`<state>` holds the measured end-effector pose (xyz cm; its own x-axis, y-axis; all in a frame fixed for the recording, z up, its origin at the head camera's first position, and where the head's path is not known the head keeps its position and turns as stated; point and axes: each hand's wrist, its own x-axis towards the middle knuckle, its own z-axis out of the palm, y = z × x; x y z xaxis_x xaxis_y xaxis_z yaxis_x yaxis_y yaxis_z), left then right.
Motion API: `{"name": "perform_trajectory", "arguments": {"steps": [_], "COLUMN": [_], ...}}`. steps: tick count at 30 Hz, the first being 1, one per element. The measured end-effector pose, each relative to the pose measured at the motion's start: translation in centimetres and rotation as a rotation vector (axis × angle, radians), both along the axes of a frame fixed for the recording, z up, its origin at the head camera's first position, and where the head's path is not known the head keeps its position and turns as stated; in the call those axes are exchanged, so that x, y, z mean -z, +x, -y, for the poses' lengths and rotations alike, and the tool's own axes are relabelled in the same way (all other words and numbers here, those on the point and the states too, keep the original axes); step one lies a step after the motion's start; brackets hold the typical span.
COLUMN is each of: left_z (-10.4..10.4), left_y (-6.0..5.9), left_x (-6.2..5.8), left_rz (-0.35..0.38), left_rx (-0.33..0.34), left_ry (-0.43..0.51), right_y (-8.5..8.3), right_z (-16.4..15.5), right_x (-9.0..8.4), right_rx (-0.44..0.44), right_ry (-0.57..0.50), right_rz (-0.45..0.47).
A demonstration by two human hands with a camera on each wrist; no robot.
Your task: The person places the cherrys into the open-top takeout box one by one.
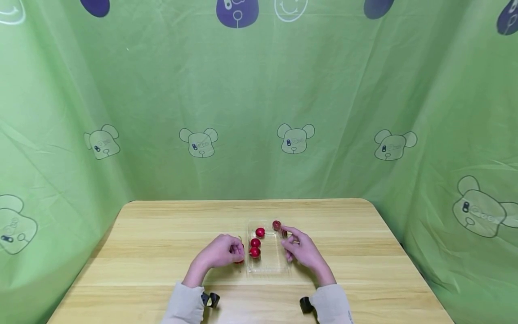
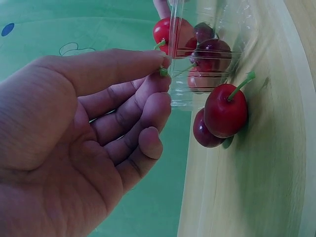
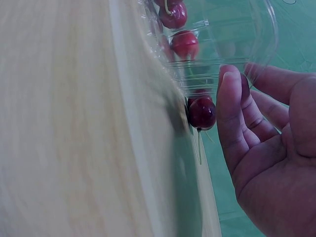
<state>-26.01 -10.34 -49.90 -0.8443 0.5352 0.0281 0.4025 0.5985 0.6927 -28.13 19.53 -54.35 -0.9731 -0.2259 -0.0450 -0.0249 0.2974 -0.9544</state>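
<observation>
At the left side of a clear plastic box (image 1: 269, 269), my left hand (image 1: 224, 252) pinches a red cherry (image 2: 165, 30) by its green stem. That cherry overlaps the box wall in the left wrist view. More cherries, among them one red cherry (image 1: 260, 232), show within the box outline. My right hand (image 1: 303, 249) is at the opposite wall, its thumb and index finger close to the rim. Between them shows the edge of a dark red cherry (image 3: 245, 90), mostly hidden behind the thumb.
Two cherries (image 2: 226, 111) lie on the wooden table (image 1: 162, 252) left of the box, under my left hand. Outside the box on the right is another dark cherry (image 3: 202, 114) with a long stem. A green printed curtain (image 1: 243, 90) encloses the back and sides.
</observation>
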Motion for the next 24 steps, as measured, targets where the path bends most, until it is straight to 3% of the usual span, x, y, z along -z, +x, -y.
{"name": "perform_trajectory", "arguments": {"steps": [24], "left_z": [-0.27], "left_y": [-0.06], "left_x": [0.15], "left_rz": [0.001], "left_rx": [-0.028], "left_ry": [0.001], "right_y": [0.04], "right_z": [-0.05], "right_x": [-0.14], "right_rx": [-0.011], "right_ry": [-0.02], "right_rz": [0.011]}}
